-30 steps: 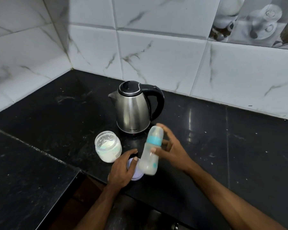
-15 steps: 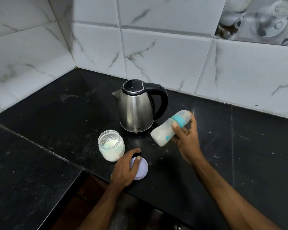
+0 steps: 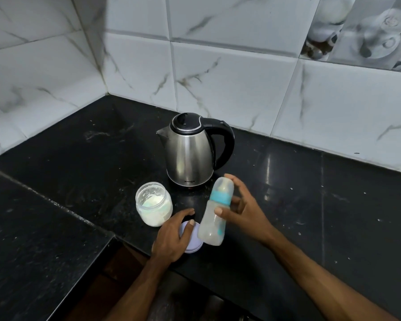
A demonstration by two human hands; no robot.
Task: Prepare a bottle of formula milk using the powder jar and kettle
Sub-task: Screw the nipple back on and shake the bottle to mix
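Observation:
My right hand (image 3: 242, 210) grips a capped baby bottle (image 3: 214, 217) with a teal collar, held nearly upright above the counter, its milky content filling the lower part. My left hand (image 3: 171, 236) rests on a lilac jar lid (image 3: 193, 239) lying flat near the counter's front edge, fingers curled over its rim. An open glass powder jar (image 3: 153, 206), holding white powder, stands just left of the lid. Behind them a steel kettle (image 3: 189, 150) with a black lid and handle stands upright, spout to the left.
The black stone counter (image 3: 310, 205) runs right and into the corner, backed by white marble tiles (image 3: 229, 79). A lower black ledge (image 3: 21, 239) lies at the left. The counter's front edge drops off just below my hands.
The bottle swung from tilted out to the right, cap end up-right, back to nearly upright over the lid, as in the earliest frame. My left hand stayed on the lid.

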